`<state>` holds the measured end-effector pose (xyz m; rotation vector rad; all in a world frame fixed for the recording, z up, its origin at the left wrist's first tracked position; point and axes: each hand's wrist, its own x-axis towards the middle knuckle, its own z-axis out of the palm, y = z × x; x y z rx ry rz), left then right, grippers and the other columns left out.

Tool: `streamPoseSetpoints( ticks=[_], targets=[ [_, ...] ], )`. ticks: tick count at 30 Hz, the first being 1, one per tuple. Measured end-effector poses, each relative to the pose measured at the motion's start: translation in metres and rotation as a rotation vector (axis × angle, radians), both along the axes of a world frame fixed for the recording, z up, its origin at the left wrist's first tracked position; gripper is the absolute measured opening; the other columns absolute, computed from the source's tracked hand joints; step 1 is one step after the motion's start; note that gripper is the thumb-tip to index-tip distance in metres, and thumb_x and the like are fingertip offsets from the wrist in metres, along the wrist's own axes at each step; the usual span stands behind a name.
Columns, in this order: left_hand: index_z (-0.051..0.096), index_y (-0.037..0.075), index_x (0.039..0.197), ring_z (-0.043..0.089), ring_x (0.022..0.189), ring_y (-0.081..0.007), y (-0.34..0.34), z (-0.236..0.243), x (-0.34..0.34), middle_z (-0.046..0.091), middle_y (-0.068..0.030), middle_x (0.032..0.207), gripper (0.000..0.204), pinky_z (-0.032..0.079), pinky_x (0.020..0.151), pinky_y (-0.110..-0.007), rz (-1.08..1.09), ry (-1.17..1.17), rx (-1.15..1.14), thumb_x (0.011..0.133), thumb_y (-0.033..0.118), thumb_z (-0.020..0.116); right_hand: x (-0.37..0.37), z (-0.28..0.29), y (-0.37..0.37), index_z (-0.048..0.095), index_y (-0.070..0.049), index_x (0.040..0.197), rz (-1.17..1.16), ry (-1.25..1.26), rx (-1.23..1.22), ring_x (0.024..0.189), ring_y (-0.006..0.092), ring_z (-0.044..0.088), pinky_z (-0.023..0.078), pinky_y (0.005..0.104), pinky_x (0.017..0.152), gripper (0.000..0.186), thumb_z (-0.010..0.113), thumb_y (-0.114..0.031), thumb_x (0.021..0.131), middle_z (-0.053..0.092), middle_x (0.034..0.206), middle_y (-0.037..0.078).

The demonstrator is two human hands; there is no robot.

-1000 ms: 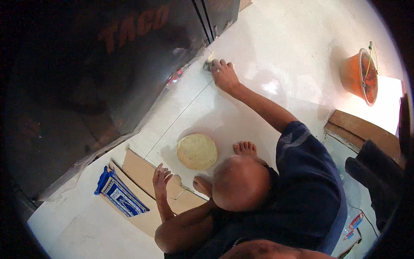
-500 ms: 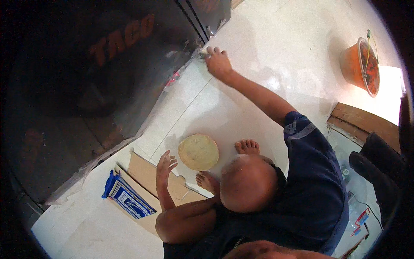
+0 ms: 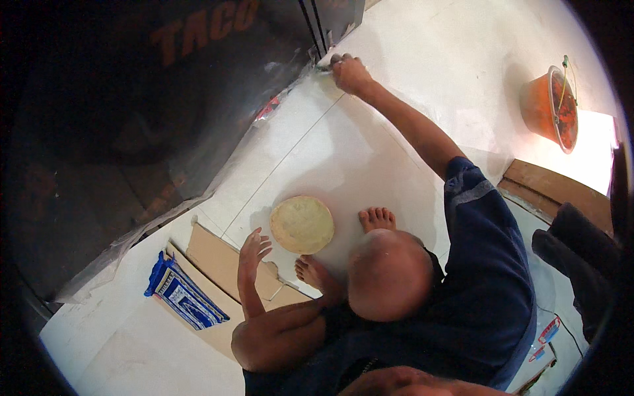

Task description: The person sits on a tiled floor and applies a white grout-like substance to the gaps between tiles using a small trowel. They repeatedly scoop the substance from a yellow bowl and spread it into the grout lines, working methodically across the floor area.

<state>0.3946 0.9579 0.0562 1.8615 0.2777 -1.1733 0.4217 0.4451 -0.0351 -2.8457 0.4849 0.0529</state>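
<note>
My right hand (image 3: 351, 74) reaches far forward, low at the floor's edge beside a large dark panel (image 3: 152, 132). Its fingers are curled down on something pale that I cannot make out, mostly hidden beneath them. Close to my knee, my left hand (image 3: 253, 248) hangs with its fingers apart and nothing in them. Pale residue marks its fingertips. Just right of it, a round shallow bowl (image 3: 302, 225) with a pale yellow-green inside stands on the white tiles, in front of my bare feet (image 3: 378, 218).
Clear plastic sheeting (image 3: 228, 178) lies along the panel's foot. A blue and white packet (image 3: 188, 294) rests on flattened cardboard (image 3: 214, 264) at left. An orange bucket (image 3: 543, 109) with a wire handle stands far right, beyond brown boards (image 3: 558, 191). Dark cords (image 3: 314, 30) run down the panel.
My right hand has moved slightly farther forward and right along the panel's foot. My left hand keeps its open pose near the bowl. The view has shifted a little.
</note>
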Motion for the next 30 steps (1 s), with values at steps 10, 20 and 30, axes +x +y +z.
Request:
streamPoseSetpoints(
  ticks=[10, 20, 30],
  targets=[
    [0.042, 0.005, 0.133, 0.058, 0.098, -0.0194, 0.002, 0.0, -0.004, 0.055, -0.0118, 0.108, 0.049, 0.049, 0.087, -0.033, -0.018, -0.007, -0.036, 0.097, 0.037, 0.044, 0.007, -0.004, 0.003, 0.065, -0.008, 0.105, 0.065, -0.065, 0.009, 0.098, 0.0316, 0.056, 0.047, 0.0428, 0.086, 0.028, 0.047, -0.01, 0.084, 0.06, 0.103, 0.012],
    [0.041, 0.004, 0.133, 0.056, 0.103, -0.0231, 0.003, -0.002, -0.004, 0.055, -0.0139, 0.112, 0.057, 0.048, 0.089, -0.036, -0.033, 0.001, -0.032, 0.093, 0.044, 0.048, -0.028, -0.014, -0.004, 0.061, -0.006, 0.106, 0.408, 0.043, -0.048, 0.101, 0.0305, 0.054, 0.047, 0.0422, 0.086, 0.027, 0.054, -0.007, 0.081, 0.055, 0.109, 0.012],
    [0.042, 0.005, 0.133, 0.057, 0.101, -0.0222, 0.008, -0.011, 0.0, 0.055, -0.0126, 0.111, 0.054, 0.048, 0.089, -0.036, -0.001, 0.008, -0.044, 0.094, 0.042, 0.048, -0.085, 0.016, -0.018, 0.059, -0.013, 0.115, -0.178, -0.122, 0.156, 0.101, 0.031, 0.056, 0.048, 0.0405, 0.088, 0.038, 0.059, -0.009, 0.078, 0.055, 0.113, 0.012]
  ],
)
